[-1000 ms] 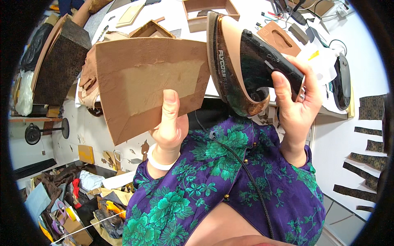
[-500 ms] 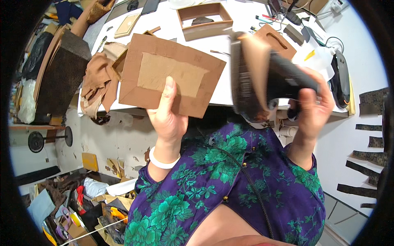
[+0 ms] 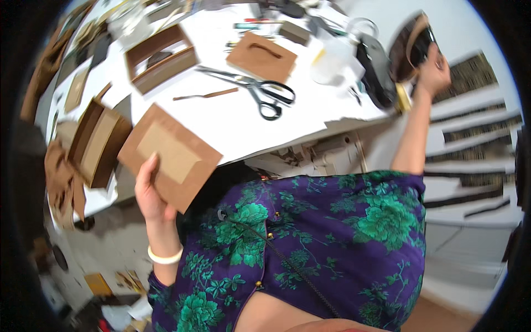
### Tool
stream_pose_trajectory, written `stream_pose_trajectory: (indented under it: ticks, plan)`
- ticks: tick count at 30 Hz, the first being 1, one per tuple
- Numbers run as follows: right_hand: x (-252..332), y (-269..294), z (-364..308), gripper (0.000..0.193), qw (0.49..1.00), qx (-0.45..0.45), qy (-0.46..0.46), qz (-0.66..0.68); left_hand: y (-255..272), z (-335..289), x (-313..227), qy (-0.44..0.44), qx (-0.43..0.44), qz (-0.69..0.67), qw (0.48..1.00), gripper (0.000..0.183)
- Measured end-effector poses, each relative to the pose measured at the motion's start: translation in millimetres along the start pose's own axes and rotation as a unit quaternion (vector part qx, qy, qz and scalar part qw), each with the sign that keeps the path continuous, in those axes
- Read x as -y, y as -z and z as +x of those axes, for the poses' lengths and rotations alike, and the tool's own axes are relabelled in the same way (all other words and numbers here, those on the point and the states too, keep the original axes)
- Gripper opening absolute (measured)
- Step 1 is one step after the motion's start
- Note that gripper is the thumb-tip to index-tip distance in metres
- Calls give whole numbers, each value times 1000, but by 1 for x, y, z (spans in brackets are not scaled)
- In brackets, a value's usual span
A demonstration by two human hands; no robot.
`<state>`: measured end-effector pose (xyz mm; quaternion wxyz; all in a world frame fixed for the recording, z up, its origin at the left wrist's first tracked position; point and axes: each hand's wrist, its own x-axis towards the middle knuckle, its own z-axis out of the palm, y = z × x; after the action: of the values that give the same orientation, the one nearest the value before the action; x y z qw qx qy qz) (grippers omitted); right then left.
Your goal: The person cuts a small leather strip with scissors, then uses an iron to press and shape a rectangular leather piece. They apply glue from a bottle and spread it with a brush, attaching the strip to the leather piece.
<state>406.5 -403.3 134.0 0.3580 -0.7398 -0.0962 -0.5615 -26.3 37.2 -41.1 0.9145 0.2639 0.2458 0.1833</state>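
Observation:
My left hand (image 3: 152,193) grips a flat brown leather-covered panel (image 3: 191,191) by its lower left edge. Its thumb lies on the tan rectangle at the panel's middle, and the fingers are hidden behind. Far out to the right, my right hand (image 3: 434,72) is closed on a dark, blurred tool with a tan-cored roll, which looks like a tape dispenser (image 3: 401,52). This tool is beyond the table's right end, close to the wall. Just left of the panel, an open brown box frame (image 3: 113,149) rests tilted at the table's edge.
Black-handled scissors (image 3: 251,86) and a thin brown strip (image 3: 206,94) lie on the white table (image 3: 298,119). Behind are another open brown box (image 3: 166,77), a slotted brown panel (image 3: 263,58) and a whitish bottle (image 3: 332,63). Dark strips (image 3: 475,138) hang on the right wall.
The view has swung right. My right hand has carried the dark tool from in front of me out past the table's right end. The left hand still holds the panel, now lower.

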Motion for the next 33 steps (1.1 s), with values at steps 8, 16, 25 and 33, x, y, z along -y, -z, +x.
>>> stream_pose_trajectory:
  ticks: [8, 16, 25, 33]
  plan:
    - [74, 76, 41, 32, 941, 242, -163, 169, 28, 14, -19, -85, -57, 265, 959, 51]
    - [283, 24, -103, 46, 743, 638, -28, 202, 49, 12, -11, -319, -89, 585, 740, 61]
    - [343, -22, -208, 48, 641, 711, 235, 167, 31, -15, 4, -307, 17, 682, 664, 58]
    - [352, -20, -207, 42, 627, 721, 276, 104, 31, -15, 12, -354, 49, 649, 672, 57]
